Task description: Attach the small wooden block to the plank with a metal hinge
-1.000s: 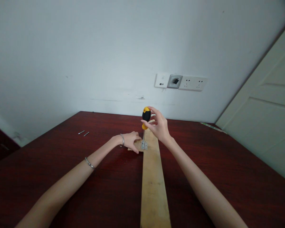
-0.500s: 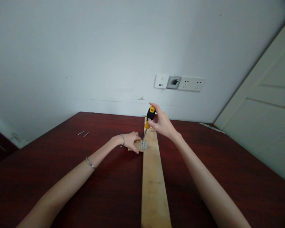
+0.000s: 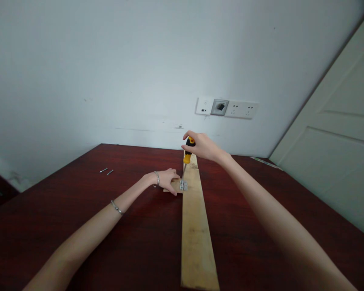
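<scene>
My one head-worn camera looks forward and down across the tabletop (image 3: pixel 79 226); left hand (image 3: pixel 166 180) and right hand (image 3: pixel 202 146) sit mid-frame, wall (image 3: pixel 109 81) beyond them.

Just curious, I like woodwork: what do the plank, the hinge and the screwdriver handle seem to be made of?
Plank: pale bare wood, matt, faint grain, apparently unfinished; the small block under the left hand looks alike. Hinge: shiny silvery metal, likely steel. Screwdriver handle, in the right hand: smooth black and yellow, probably plastic or rubber.
</scene>
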A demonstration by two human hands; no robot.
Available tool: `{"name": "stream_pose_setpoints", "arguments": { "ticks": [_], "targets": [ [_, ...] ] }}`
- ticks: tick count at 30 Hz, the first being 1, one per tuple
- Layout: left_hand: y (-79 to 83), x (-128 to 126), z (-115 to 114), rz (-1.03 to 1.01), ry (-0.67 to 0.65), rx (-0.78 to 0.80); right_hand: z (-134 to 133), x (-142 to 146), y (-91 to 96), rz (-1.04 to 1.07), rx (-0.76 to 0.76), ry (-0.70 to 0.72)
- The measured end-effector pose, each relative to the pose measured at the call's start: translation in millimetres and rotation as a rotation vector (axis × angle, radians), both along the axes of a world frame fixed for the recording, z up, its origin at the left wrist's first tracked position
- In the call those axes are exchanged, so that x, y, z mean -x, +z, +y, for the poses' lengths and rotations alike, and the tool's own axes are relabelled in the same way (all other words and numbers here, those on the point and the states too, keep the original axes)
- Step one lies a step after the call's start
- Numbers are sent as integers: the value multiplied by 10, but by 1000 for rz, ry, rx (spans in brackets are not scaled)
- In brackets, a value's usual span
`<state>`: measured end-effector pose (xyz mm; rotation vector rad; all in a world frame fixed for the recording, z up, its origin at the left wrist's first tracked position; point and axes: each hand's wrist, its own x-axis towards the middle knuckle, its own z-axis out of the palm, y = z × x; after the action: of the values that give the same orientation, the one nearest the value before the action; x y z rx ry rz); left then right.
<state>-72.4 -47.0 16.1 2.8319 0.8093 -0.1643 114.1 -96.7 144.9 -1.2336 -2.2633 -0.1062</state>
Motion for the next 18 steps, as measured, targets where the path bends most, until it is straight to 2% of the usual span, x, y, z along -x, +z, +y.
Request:
{"name": "stream_pose_setpoints", "arguments": {
  "ticks": [6, 13, 18],
  "targets": [
    [-64, 19, 52, -29, -3, 9, 41, 17, 163, -178, 161, 27],
    [-42, 12, 38, -15, -2, 5, 96, 15, 215, -279, 121, 18],
    [-15, 1, 19, 6, 5, 5, 53, 54, 265, -354, 136, 74]
  ]
}}
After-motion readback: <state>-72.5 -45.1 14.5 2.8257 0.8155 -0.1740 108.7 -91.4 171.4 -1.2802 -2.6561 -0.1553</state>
